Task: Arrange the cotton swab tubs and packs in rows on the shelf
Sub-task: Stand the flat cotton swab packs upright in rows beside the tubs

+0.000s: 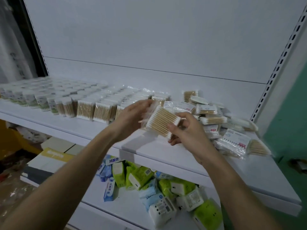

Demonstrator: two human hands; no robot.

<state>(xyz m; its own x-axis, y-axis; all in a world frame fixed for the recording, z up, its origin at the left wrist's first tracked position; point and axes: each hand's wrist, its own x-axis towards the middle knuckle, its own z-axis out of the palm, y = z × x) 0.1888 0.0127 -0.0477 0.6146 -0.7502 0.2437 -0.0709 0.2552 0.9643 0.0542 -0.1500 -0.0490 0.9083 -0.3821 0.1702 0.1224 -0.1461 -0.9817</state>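
Presently both hands hold one clear plastic pack of wooden-stemmed cotton swabs just above the white metal shelf. Left hand grips the pack's upper left end, fingers curled on it, partly blurred. Right hand pinches the lower right end, thumb on top. Upright swab packs in rows stand left, beside round swab tubs. A loose heap of packs lies right. Green and blue tissue packs lie on the lower shelf.
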